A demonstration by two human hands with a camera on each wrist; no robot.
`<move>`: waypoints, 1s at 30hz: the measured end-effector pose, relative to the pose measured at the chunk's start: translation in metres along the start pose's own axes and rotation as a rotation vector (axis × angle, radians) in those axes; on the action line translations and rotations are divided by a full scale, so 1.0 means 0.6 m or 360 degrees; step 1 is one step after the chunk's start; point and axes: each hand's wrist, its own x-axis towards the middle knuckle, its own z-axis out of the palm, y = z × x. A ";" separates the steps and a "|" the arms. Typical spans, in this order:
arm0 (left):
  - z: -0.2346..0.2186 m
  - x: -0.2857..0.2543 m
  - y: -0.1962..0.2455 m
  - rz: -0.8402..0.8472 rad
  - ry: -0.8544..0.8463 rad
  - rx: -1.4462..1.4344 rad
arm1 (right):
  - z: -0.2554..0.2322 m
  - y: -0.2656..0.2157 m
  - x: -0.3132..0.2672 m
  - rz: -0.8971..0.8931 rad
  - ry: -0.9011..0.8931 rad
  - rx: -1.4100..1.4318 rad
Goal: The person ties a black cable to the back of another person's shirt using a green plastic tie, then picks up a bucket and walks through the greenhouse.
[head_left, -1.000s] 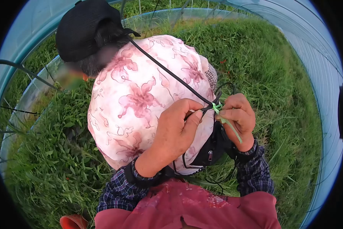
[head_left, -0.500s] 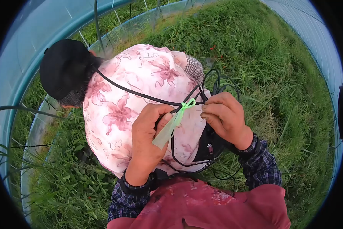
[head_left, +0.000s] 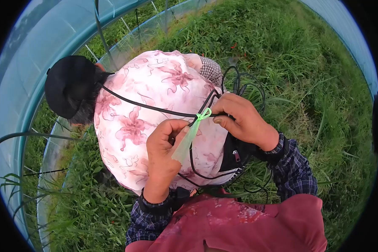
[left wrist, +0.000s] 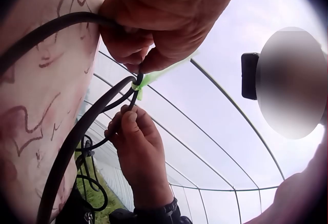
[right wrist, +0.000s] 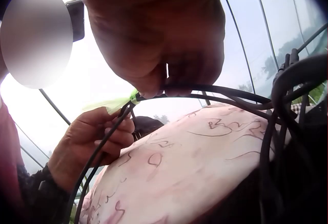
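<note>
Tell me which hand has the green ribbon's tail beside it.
The left hand: the green tail hangs beside it, while the right hand pinches black cord, away from that tail.

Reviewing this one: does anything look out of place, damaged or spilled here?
Nothing clearly stands out. The green ribbon is knotted around the black cords, with its tail hanging loose. The left hand and right hand pinch cord either side. No spill or damage shows.

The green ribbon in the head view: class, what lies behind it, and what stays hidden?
Behind the green ribbon, black cables and the floral shirt show around its edges. The cable surface under its knot is covered, so cannot be seen.
</note>
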 end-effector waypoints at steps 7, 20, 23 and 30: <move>-0.008 0.007 -0.017 -0.0062 -0.0091 0.0007 | -0.003 0.003 -0.001 -0.0021 -0.0161 0.0103; -0.021 0.002 -0.011 -0.0201 -0.0531 -0.0241 | -0.004 0.006 -0.005 0.0176 -0.0105 0.0425; -0.013 -0.001 -0.005 -0.0274 -0.0546 -0.0282 | -0.001 0.012 -0.009 0.0014 -0.0057 0.0310; -0.001 -0.001 0.012 -0.0406 -0.0674 -0.0428 | -0.017 0.003 -0.017 -0.0081 -0.0176 0.0266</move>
